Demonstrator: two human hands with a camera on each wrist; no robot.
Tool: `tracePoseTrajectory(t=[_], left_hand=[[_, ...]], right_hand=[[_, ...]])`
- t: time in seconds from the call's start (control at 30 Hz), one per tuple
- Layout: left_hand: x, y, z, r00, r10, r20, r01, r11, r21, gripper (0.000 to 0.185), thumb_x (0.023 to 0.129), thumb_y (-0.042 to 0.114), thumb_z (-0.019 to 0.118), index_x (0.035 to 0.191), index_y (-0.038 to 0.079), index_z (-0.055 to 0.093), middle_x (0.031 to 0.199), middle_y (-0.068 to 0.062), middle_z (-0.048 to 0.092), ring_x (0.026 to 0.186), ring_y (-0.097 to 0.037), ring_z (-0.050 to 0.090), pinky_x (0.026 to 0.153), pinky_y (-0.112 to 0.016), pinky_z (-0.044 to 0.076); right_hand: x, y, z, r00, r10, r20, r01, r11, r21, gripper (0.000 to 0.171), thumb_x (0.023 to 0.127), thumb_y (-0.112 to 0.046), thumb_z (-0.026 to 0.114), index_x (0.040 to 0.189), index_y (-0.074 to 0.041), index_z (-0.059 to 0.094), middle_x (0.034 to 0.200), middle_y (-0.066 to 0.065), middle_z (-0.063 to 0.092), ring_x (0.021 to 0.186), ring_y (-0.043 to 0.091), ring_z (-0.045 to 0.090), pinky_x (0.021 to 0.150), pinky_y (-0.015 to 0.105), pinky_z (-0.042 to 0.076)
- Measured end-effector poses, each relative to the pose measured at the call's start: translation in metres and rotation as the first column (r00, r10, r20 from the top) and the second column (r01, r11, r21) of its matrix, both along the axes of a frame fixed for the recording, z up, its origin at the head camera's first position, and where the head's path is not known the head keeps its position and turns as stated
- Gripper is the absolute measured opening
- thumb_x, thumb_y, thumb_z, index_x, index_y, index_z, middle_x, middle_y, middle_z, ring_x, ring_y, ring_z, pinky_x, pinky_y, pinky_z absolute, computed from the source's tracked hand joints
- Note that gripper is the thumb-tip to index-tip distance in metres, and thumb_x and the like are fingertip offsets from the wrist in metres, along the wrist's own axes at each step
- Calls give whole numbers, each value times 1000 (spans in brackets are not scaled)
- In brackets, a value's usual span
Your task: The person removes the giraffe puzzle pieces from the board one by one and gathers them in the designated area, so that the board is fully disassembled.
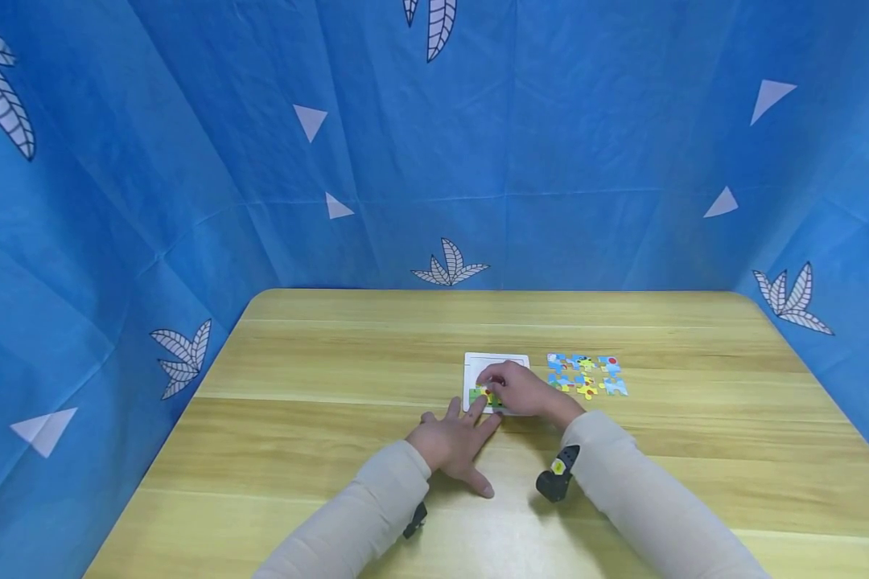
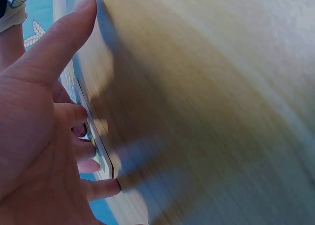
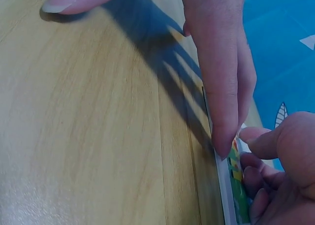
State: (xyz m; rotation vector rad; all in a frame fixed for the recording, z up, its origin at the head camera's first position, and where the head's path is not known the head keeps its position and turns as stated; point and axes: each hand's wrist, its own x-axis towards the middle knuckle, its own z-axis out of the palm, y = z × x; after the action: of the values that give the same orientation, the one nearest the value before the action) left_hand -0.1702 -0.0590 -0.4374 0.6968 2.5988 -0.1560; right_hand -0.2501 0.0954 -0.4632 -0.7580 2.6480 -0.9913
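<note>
A white puzzle tray point(image 1: 467, 371) lies on the table, with green and yellow puzzle pieces point(image 1: 475, 396) along its near side. My left hand point(image 1: 452, 446) is spread with the palm down; its fingertips touch the tray's near edge and the pieces there, while the thumb points away to the right. Over the tray, my right hand point(image 1: 519, 390) has its thumb and fingers bent together at a small puzzle piece, which they largely cover. The right wrist view shows the right hand point(image 3: 290, 161) close beside the left fingers point(image 3: 221, 112) at the green pieces point(image 3: 239, 198).
Several loose puzzle pieces point(image 1: 615, 387), blue and yellow, lie spread just right of the tray. The wooden table point(image 1: 319, 362) reaches a blue patterned curtain point(image 1: 420, 161) at the back and sides.
</note>
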Motion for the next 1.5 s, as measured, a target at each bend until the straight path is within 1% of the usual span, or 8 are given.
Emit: tracePoseTrajectory(t=[0.2,0.37,0.6,0.77,0.9,1.1,1.37,1.5], left_hand=[[0,0,-1,1000,-4,1,4,1000,-11,103,65,74,61,147,34,14,157,0,7,138,-36,22,89,-61,38],[0,0,0,1000,1,7,-1,1000,-9,102,65,74,61,147,34,16,157,1,6,139,-36,21,90,-62,37],[0,1,1,1000,-3,9,3,1000,-20,100,67,75,58,147,34,15,157,2,4,139,-36,21,90,-60,37],[0,1,1,1000,-2,8,2,1000,-12,98,68,74,58,147,34,16,157,2,4,139,-37,21,91,-61,37],[1,1,2,1000,2,16,-2,1000,-11,97,69,74,57,147,34,16,157,3,3,139,-37,20,92,-61,36],[1,1,4,1000,10,25,-10,1000,-23,96,70,73,57,147,36,14,157,5,2,140,-35,19,93,-61,35],[1,1,2,1000,7,26,-7,1000,-19,95,70,73,57,147,36,14,157,5,3,139,-36,19,93,-61,35],[0,1,2,1000,2,20,-1,1000,-30,94,71,72,56,147,36,14,157,6,3,139,-36,19,93,-61,35]], right_hand=[[1,-1,2,1000,-7,22,8,1000,-14,19,90,-1,49,100,-4,64,89,6,62,78,15,51,76,34,43],[1,-1,0,999,-19,33,20,999,-29,16,90,-2,49,98,-6,63,86,6,60,78,15,51,74,33,43],[2,-3,-1,989,-84,124,92,994,-60,12,92,-7,50,98,-8,60,91,5,60,83,17,53,78,36,44],[2,-6,-1,977,-141,161,153,986,-65,9,92,-10,51,94,-10,60,91,3,60,85,16,54,80,36,44],[1,-8,-1,972,-164,169,179,981,-73,10,92,-10,52,94,-9,61,89,3,61,82,16,54,77,35,44],[2,-11,-2,963,-196,183,209,976,-56,12,91,-13,55,97,-8,65,90,3,64,84,15,56,80,35,45],[4,-15,3,953,-221,209,231,972,-28,7,91,-12,55,91,-8,61,83,3,59,77,16,53,70,30,42],[4,-16,5,942,-245,228,259,965,-34,7,91,-12,54,91,-7,58,84,5,58,78,17,53,69,30,42]])
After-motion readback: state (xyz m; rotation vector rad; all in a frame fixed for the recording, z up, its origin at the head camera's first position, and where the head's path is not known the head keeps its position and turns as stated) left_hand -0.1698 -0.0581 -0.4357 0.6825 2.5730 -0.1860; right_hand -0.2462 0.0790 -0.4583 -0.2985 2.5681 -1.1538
